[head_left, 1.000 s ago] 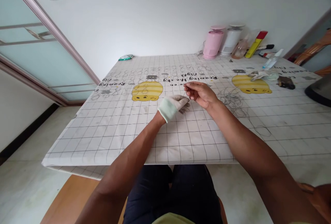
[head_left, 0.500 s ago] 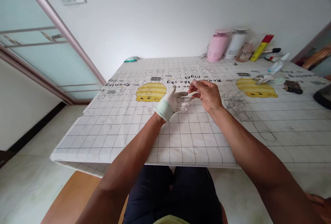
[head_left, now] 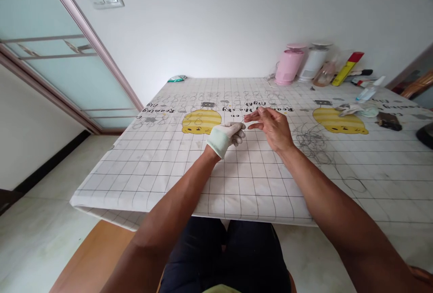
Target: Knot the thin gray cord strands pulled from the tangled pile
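Observation:
My left hand (head_left: pixel 230 135), in a white glove with a pale green cuff, is pinched closed above the middle of the table. Whatever lies between its fingertips is too fine to make out. Just to its right, my bare right hand (head_left: pixel 269 126) has thumb and fingers apart, with nothing visible in it. Beside my right wrist lies a loose tangle of thin dark wire (head_left: pixel 309 139), one strand trailing toward the front edge. Thin bent wire loops (head_left: pixel 199 97) are laid out in rows behind my hands and to the left.
A checked cloth with yellow bear prints covers the table (head_left: pixel 142 171). At the back right stand a pink canister (head_left: pixel 289 65), a white canister (head_left: pixel 313 63), a bottle (head_left: pixel 325 74) and a yellow-red box (head_left: pixel 347 68). A crumpled glove (head_left: pixel 360 109) and a dark block (head_left: pixel 389 121) lie nearer.
My left hand has gone from stretched fingers to a closed pinch. The fingers of my right hand have spread away from their pinch near the left fingertips. The view has shifted slightly.

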Available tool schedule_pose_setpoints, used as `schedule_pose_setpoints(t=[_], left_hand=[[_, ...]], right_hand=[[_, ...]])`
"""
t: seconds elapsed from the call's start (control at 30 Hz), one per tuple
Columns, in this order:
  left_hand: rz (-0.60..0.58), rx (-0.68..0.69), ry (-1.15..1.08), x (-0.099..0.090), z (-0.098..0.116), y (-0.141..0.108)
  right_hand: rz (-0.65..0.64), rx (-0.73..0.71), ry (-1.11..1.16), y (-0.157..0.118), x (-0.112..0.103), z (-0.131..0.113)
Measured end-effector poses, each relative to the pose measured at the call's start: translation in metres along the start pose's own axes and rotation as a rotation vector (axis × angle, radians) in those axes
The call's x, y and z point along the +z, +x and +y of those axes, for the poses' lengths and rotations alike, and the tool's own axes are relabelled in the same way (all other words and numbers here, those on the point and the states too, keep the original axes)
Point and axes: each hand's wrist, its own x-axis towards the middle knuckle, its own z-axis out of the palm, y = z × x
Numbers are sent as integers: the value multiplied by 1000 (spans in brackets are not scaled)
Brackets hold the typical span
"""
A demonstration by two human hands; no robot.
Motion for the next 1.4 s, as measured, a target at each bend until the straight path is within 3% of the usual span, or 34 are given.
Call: schedule_pose_setpoints(t=[0.3, 0.5, 0.8, 1.1, 1.27, 1.4], left_hand=[[-70, -6, 113, -1, 12, -11], [-124, -10, 143, -4, 9, -10], [-146, 3, 101, -1, 9, -13], [-134, 29, 11, -7, 13, -13], [-150, -21, 17, -6, 13, -11], [-187, -62, 71, -5, 16, -13]], right_hand=[[-132, 22, -25, 3, -17, -4], [-190, 3, -33, 0, -21, -8], [-310, 152, 43, 7, -39, -5], [-161, 61, 81, 7, -34, 0], [-326, 59, 47, 7, -43, -5], [-380, 70, 3, 8, -52, -7]])
